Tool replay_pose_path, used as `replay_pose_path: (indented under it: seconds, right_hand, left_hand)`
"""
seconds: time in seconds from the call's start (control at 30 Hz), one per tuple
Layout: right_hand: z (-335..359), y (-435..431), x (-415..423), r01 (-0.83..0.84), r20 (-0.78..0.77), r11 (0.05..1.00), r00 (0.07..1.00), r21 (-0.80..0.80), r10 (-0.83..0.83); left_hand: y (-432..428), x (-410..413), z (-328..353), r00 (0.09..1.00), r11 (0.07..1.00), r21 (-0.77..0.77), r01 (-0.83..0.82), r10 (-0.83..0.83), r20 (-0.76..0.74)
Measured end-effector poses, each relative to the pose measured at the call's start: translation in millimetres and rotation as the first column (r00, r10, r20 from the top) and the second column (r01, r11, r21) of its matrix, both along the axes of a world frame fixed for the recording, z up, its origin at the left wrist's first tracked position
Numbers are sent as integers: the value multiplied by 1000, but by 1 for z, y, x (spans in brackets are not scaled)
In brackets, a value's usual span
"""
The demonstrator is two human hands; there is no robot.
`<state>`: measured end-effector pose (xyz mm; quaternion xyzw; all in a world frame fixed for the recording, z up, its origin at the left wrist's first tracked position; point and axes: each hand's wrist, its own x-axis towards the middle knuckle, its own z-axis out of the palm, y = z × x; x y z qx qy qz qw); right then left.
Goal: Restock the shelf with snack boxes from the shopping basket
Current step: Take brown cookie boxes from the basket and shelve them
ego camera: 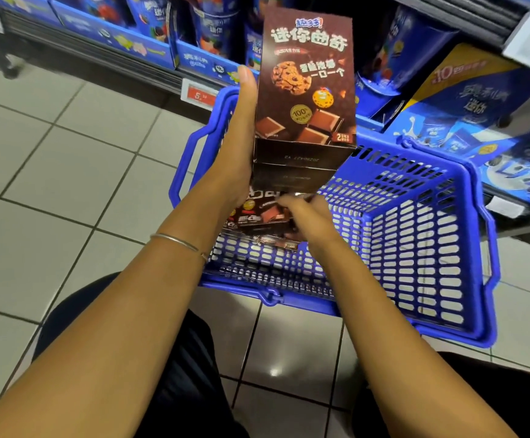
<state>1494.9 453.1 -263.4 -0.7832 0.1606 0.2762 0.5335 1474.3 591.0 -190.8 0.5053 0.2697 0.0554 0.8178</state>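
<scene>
Okay, head view: left hand (pixel 241 137) grips two stacked brown cardboard snack boxes (pixel 306 90), rectangular with a glossy cookie-and-chocolate print. They are held upright above the basket (pixel 415 222), thumb straight along their left edge. The basket is blue plastic with perforated mesh walls, on glossy white floor tiles (pixel 67 159) just before the shelf (pixel 105 42) of blue packs. Blurred right hand (pixel 304 213), fingertips on another brown box (pixel 257 214) lying flat inside the basket; grip cannot be told. Thin metal bangle (pixel 175 240) on left wrist.

Both bare forearms reach forward. The left hand (pixel 241 137) stands upright, palm against the stacked snack boxes (pixel 304 90) it holds. The right hand (pixel 308 216) hangs lower — fingers (pixel 286 201) bent, blurred.
</scene>
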Motion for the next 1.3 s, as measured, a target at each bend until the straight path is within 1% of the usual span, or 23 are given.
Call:
replay_pose_path:
  seconds: [0.1, 0.2, 0.33, 0.37, 0.4, 0.47, 0.5, 0.53, 0.6, 0.73, 0.87, 0.93, 1.0, 1.07, 1.2, 1.3]
  right_hand:
    - [23, -33, 11, 119, 44, 988, 991, 99, -124]
    - [51, -60, 22, 162, 155, 978, 971, 131, -181]
    - [89, -81, 31, 191, 326, 954, 909, 230, -261]
    - [99, -82, 32, 212, 331, 940, 895, 268, -297]
    - [108, -84, 33, 236, 309, 911, 886, 339, -345]
    - [127, -82, 32, 254, 214, 801, 880, 541, -424]
    - [137, -80, 32, 240, 176, 752, 887, 614, -427]
    - [146, -78, 31, 213, 160, 729, 900, 651, -406]
    - [159, -71, 28, 131, 171, 749, 934, 650, -312]
    - [167, -49, 23, -42, 260, 865, 960, 501, -105]
    - [163, -33, 17, -99, 303, 905, 952, 414, -35]
    - [159, -30, 15, -97, 267, 886, 963, 453, -32]
    - [157, -30, 13, -54, 178, 835, 983, 548, -53]
    - [157, -30, 13, -29, 124, 792, 991, 610, -59]
    - [150, -37, 15, -30, 98, 777, 994, 629, -41]
    - [148, -41, 19, -45, 78, 786, 997, 617, -4]
  left_hand:
    - [0, 1, 1, 1000, 999, -34, -8, 8, -8]
    - [-3, 1, 2, 1000, 998, -68, -1, 2, 20]
    - [-6, -3, 2, 995, 993, -102, 58, -49, 82]
    - [-6, -4, 3, 994, 992, -110, 66, -56, 93]
    - [-5, -4, 3, 993, 992, -100, 75, -65, 97]
    - [-4, -4, 4, 993, 995, -60, 77, -71, 93]
    - [-4, -3, 6, 992, 995, -45, 86, -82, 93]
    - [-3, -1, 5, 991, 995, -32, 94, -91, 93]
    - [-4, -1, 5, 993, 997, 10, 76, -77, 88]
    - [-7, -2, 7, 990, 994, 42, 97, -101, 99]
    - [-6, -3, 12, 989, 994, 38, 106, -110, 102]
    - [-6, -3, 14, 988, 991, 58, 117, -122, 95]
    - [-7, 0, 14, 989, 989, 82, 120, -127, 75]
    - [-10, 3, 14, 990, 987, 102, 128, -133, 49]
    - [-17, 13, 12, 987, 980, 117, 160, -162, 8]
    - [-21, 14, 9, 991, 982, 133, 134, -133, -15]
